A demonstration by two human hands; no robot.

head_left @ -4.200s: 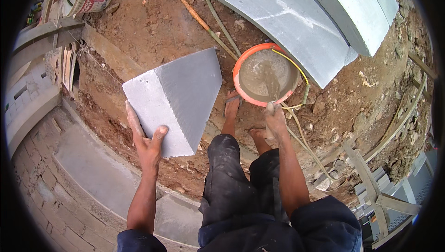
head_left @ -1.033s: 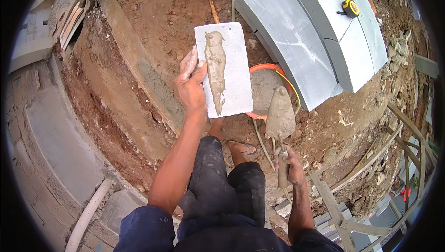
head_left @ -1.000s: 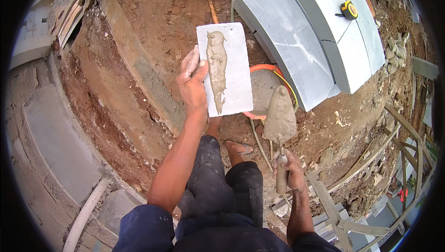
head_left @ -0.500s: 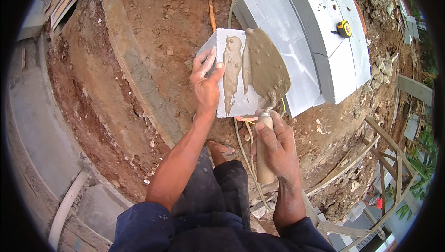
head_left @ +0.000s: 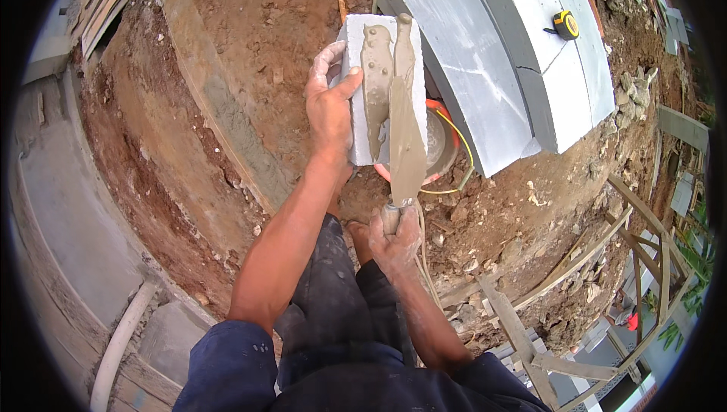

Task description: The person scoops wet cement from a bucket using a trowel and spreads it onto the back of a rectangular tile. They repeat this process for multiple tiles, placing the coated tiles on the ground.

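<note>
My left hand [head_left: 329, 101] grips the left side of a pale grey block [head_left: 357, 48], its thumb on the top face. Two strips of wet mortar [head_left: 376, 90] run lengthwise along that face. My right hand [head_left: 394, 234] holds a trowel [head_left: 407, 154] by its handle, below the block. The mortar-coated blade is turned narrow to my view and lies over the right half of the face, extending past the near edge. Under the block, a red-orange rimmed bucket [head_left: 454, 139] is partly visible, with a yellow hose arched over it.
Large curved grey blocks [head_left: 477, 63] lie at upper right, carrying a yellow-black tape measure [head_left: 565, 24]. A concrete strip [head_left: 204, 79] crosses the soil on the left, and a white pipe [head_left: 121, 344] is at lower left. Wooden battens [head_left: 515, 329] and rubble border the right side.
The block, first a large side-on shape, now shows its mortared face. The trowel has come from the bucket onto it, then turned narrow and shifted left, and a second mortar strip has appeared.
</note>
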